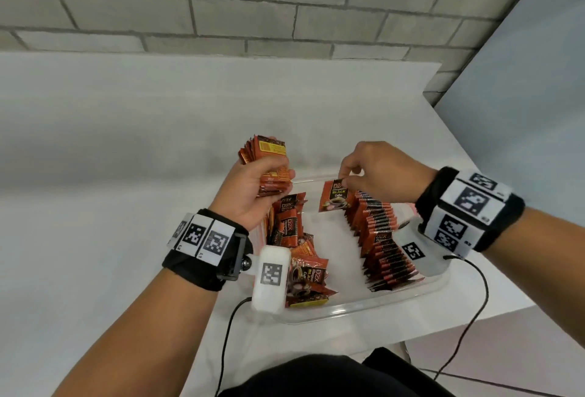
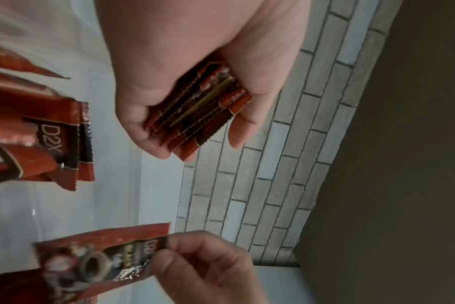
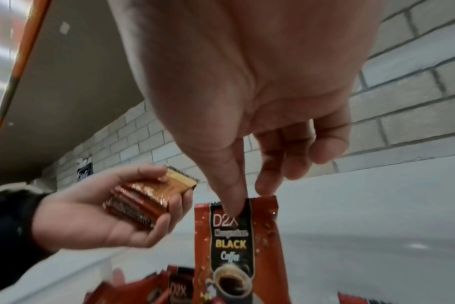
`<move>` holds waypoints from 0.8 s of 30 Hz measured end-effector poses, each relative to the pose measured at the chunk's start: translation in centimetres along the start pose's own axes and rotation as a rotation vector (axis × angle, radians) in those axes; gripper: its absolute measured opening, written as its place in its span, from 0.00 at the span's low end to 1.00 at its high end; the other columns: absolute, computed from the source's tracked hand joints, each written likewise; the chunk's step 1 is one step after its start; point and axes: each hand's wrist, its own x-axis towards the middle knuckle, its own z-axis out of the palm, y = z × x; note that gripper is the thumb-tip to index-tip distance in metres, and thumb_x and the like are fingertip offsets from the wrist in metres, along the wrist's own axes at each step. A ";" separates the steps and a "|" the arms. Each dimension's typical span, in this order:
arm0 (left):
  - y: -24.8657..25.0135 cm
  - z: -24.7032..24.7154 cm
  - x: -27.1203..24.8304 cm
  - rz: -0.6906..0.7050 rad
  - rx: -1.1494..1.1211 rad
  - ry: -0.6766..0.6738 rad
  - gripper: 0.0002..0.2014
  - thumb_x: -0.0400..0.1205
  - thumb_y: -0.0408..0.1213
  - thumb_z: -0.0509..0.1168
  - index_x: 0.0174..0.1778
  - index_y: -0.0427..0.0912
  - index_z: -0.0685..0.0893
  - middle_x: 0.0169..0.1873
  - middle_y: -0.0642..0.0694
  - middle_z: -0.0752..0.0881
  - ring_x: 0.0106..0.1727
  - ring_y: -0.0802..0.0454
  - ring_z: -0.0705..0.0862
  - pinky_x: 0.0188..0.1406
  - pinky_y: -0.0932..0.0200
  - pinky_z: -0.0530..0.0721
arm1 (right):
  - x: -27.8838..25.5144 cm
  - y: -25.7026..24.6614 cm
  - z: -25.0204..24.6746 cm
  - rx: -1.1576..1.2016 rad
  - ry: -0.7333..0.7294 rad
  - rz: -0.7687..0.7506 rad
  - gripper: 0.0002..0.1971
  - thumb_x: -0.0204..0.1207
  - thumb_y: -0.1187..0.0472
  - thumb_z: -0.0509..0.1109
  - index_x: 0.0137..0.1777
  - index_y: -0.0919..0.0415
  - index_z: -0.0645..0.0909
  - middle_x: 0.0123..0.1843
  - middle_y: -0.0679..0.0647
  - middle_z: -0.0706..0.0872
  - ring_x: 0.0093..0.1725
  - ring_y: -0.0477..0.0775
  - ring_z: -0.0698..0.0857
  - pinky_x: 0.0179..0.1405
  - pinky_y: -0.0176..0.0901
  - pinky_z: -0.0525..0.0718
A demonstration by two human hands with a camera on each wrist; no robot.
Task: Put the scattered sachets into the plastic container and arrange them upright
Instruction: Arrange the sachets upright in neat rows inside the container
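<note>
My left hand [image 1: 253, 187] grips a stack of red coffee sachets [image 1: 267, 159] above the far left corner of the clear plastic container [image 1: 357, 305]; the same stack [image 2: 195, 115] fills its palm in the left wrist view. My right hand [image 1: 370, 172] pinches a single sachet [image 1: 335, 197] by its top edge, hanging over the container's far middle; in the right wrist view this sachet [image 3: 242, 246] hangs from thumb and forefinger. A row of upright sachets [image 1: 380, 238] lines the container's right side. Loose sachets [image 1: 300, 257] lie jumbled at its left.
The container sits near the right edge of a white table [image 1: 110, 159]. A grey brick wall [image 1: 253, 10] stands behind. Black cables [image 1: 474, 317] hang from both wrist cameras by the table's near edge.
</note>
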 end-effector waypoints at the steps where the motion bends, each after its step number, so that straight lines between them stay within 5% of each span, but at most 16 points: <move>1: 0.0 -0.1 0.0 -0.017 -0.010 0.006 0.11 0.79 0.27 0.66 0.56 0.39 0.81 0.40 0.44 0.84 0.40 0.50 0.87 0.44 0.55 0.83 | 0.2 -0.1 0.5 -0.014 -0.029 0.009 0.07 0.80 0.58 0.68 0.52 0.56 0.87 0.48 0.52 0.84 0.46 0.50 0.81 0.44 0.39 0.74; 9: 0.4 -0.6 -0.1 -0.039 -0.010 0.011 0.03 0.80 0.29 0.66 0.47 0.39 0.82 0.39 0.44 0.84 0.40 0.50 0.87 0.44 0.54 0.83 | 2.0 -1.0 2.5 -0.089 -0.131 0.107 0.10 0.79 0.62 0.66 0.53 0.58 0.88 0.51 0.54 0.89 0.40 0.50 0.81 0.41 0.38 0.77; 15: 0.3 -1.0 -0.1 -0.075 0.064 0.001 0.03 0.80 0.32 0.67 0.48 0.39 0.83 0.39 0.44 0.86 0.39 0.50 0.88 0.44 0.53 0.84 | 2.7 -0.4 3.5 -0.044 -0.169 0.137 0.10 0.79 0.61 0.67 0.55 0.59 0.89 0.53 0.53 0.90 0.41 0.47 0.79 0.32 0.34 0.73; 24: 0.4 -0.8 0.1 -0.125 0.131 -0.013 0.09 0.77 0.34 0.70 0.53 0.40 0.83 0.42 0.43 0.86 0.42 0.48 0.88 0.45 0.53 0.84 | 3.0 -0.1 4.3 -0.038 -0.148 0.176 0.10 0.80 0.60 0.68 0.56 0.57 0.88 0.54 0.55 0.89 0.42 0.51 0.82 0.38 0.38 0.76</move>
